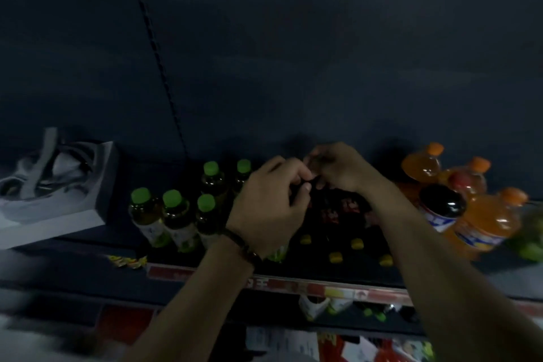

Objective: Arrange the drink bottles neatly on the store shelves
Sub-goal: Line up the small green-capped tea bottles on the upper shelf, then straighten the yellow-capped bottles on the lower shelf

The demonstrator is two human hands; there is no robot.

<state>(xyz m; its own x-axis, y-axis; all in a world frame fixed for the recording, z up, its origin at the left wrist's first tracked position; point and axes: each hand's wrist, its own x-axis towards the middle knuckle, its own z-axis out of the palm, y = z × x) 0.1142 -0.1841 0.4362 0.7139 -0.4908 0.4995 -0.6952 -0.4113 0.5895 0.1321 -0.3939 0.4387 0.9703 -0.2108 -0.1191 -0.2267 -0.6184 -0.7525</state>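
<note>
Both hands are up over the shelf, above and behind the price strip (pixel 293 285).

Left hand (pixel 270 203): fingers curled in tight, thumb and forefinger tips pinched together. Dark bracelet (pixel 241 244) on that wrist.

Right hand (pixel 338 167): also curled, fingertips pointing down and meeting the left hand's fingertips.

There's something small and dark between the two sets of tips. It's too dim to tell what it is, or whether either hand really has hold of it.

Bottles, all behind the price strip:
- dark bottles (pixel 332 214) with red labels, behind mid-strip, directly under the hands
- green-capped bottles (pixel 173 214), an upright cluster behind the strip's left end
- orange bottles (pixel 484 220), past the strip's right end, crowded together and leaning in this view
- one dark-topped bottle (pixel 443 206) with a blue-white label, in among the orange ones
- yellow caps (pixel 357 243), low and just behind the strip; bodies are lost in the dark

Pale box (pixel 53 185) well left of the strip.
</note>
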